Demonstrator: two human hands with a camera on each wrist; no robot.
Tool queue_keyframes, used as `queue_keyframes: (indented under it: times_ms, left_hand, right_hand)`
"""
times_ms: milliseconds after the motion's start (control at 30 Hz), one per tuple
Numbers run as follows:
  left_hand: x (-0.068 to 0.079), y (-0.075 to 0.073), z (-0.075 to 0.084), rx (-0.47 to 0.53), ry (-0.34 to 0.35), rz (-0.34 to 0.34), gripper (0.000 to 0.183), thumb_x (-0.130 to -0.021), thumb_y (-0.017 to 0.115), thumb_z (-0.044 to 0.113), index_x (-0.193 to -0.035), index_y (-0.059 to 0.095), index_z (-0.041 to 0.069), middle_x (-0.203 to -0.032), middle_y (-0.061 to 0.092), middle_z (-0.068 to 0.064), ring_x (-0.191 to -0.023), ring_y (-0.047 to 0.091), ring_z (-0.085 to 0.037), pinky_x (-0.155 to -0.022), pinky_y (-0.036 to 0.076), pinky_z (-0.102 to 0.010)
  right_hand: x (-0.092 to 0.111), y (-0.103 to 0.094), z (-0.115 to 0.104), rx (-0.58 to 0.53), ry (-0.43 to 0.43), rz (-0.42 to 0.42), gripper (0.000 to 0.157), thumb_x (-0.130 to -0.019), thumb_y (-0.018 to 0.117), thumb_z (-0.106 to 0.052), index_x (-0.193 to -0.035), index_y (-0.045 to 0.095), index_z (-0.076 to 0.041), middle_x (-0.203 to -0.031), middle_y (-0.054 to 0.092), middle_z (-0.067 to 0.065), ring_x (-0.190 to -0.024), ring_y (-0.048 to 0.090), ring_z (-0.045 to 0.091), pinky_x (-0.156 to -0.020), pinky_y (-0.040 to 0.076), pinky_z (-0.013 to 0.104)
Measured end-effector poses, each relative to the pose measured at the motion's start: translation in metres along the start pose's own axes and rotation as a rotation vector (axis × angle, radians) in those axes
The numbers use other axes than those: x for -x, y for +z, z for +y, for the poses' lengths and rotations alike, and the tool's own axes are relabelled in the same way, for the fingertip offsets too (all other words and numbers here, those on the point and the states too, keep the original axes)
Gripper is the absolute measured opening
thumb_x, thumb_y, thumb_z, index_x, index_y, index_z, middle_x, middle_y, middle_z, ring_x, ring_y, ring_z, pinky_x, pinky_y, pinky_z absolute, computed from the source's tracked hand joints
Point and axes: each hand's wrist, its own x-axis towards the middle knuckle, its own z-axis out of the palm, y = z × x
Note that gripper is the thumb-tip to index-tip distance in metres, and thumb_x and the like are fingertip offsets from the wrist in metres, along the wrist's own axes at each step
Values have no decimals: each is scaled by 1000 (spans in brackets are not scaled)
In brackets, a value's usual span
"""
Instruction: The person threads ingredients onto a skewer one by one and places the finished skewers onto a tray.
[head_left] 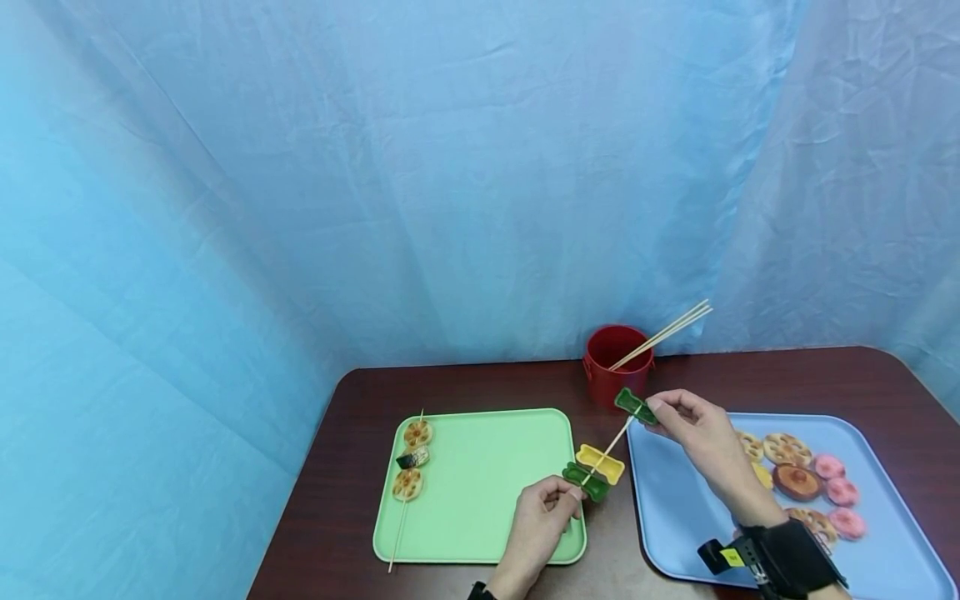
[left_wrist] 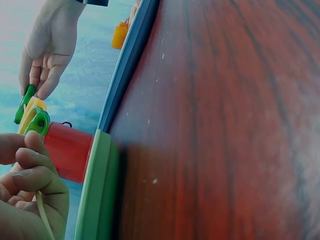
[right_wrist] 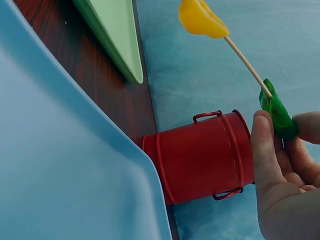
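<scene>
One bamboo skewer (head_left: pixel 617 437) is slanting across the gap between the green tray (head_left: pixel 480 500) and the blue tray (head_left: pixel 675 525) — the left hand (head_left: pixel 542 521) is gripping its lower part, beside a threaded green pepper slice (head_left: pixel 585 481) and yellow pepper slice (head_left: pixel 611 469); the right hand (head_left: pixel 701 437) is pinching another green slice (head_left: pixel 634 406) at its upper tip.

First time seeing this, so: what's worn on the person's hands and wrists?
Left hand and right hand are gloveless. The right wrist has a wide black band and a black device with a yellow label; the left wrist, a black strap.
</scene>
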Motion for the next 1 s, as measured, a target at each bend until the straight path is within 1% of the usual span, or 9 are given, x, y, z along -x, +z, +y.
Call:
queue_keyframes:
  times_ms: [133, 267, 400, 567, 700, 867, 933, 1000]
  left_hand:
    - [0, 0, 1, -9, -13, 4, 18, -88, 63, 15, -86, 70, -1, -64, 61, 0, -49, 44, -3, -43, 29, -15]
    - [-1, 1, 1, -16, -21, 9, 16, -88, 63, 15, -85, 70, 0, -64, 60, 2, -50, 44, -3, -43, 30, -16]
    - [-2, 2, 3, -23, -28, 13, 15, -88, 63, 15, -84, 70, 3, -64, 60, 2, -50, 44, -4, -44, 30, -16]
    - [-1, 2, 4, -23, -37, 13, 14, -88, 63, 14, -84, 70, 3, -64, 60, 2, -50, 44, -4, -44, 30, -16]
    - [-1, 2, 4, -20, -39, 10, 14, -88, 63, 15, -85, 71, 3, -64, 61, 1, -50, 45, -5, -44, 30, -16]
    - [-1, 2, 4, -19, -28, 5, 16, -88, 64, 16, -85, 71, 2, -65, 61, 1, -50, 45, -4, -44, 30, -16]
    - [-1, 2, 4, -17, -23, 5, 16, -88, 64, 16, -85, 71, 2, -65, 61, 0, -50, 45, -4, -44, 30, -16]
    - [0, 2, 4, -18, -21, 5, 17, -88, 64, 17, -85, 71, 2, -64, 61, 0, -50, 45, -4, -44, 30, -16]
  right_hand:
    - [0, 2, -2, -23, 50, -12, 49, -96, 54, -41, -116, 59, 3, -107, 65, 18, -91, 67, 17, -77, 54, 25]
    - [1, 5, -1, -42, 87, -24, 52, -95, 56, -42, -117, 59, 5, -108, 65, 19, -91, 67, 17, -79, 54, 31]
    - [2, 8, 1, -82, 112, -41, 54, -94, 56, -42, -117, 57, 7, -109, 64, 19, -92, 68, 18, -81, 53, 35]
    - [5, 13, 5, -111, 124, -63, 52, -94, 57, -40, -116, 57, 7, -107, 66, 17, -91, 67, 16, -82, 53, 36]
    - [9, 17, 5, -87, 150, -62, 51, -93, 59, -41, -114, 59, 6, -106, 67, 16, -90, 67, 15, -81, 53, 36]
    - [13, 21, 6, -74, 195, -69, 50, -93, 60, -40, -115, 60, 5, -105, 66, 16, -92, 66, 25, -81, 54, 37]
    - [14, 22, 7, -73, 199, -73, 48, -93, 60, -39, -114, 60, 5, -103, 66, 15, -92, 66, 26, -81, 54, 37]
    - [15, 23, 9, -66, 202, -77, 47, -93, 60, -39, -114, 60, 4, -103, 65, 15, -89, 66, 22, -80, 54, 37]
